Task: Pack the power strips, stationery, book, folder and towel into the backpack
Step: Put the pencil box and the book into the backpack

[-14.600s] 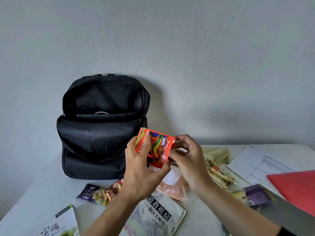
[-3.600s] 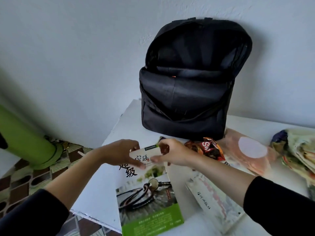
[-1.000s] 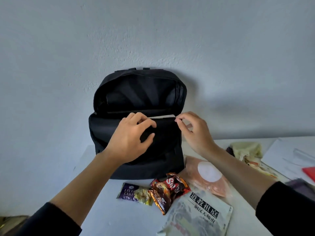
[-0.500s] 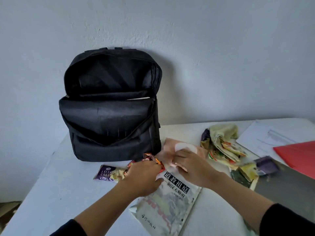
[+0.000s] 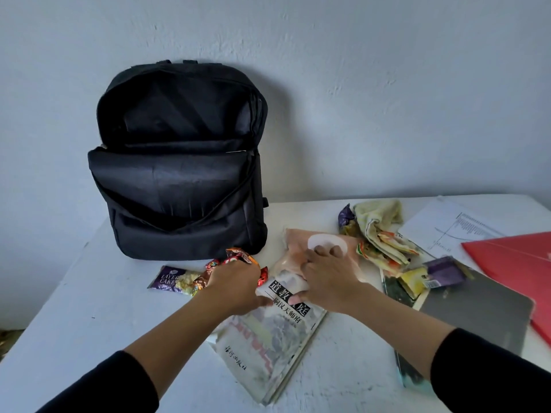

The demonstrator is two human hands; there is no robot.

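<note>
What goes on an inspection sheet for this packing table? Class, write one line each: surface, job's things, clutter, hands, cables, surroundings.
Surface: white table, crowded at right.
Job's things: backpack upright at the back, open; book flat in front; towel crumpled, back right; red folder, right edge; power strips not seen.
Clutter: pink pouch over the book's top; snack packets before the backpack; papers and grey board, right.
Hands: left hand at the book's top corner, thumb on cover, fingers hidden; right hand, fingers flat on the pouch, thumb on the book.
Cables: nothing seen.
Surroundings: bare pale wall.
</note>
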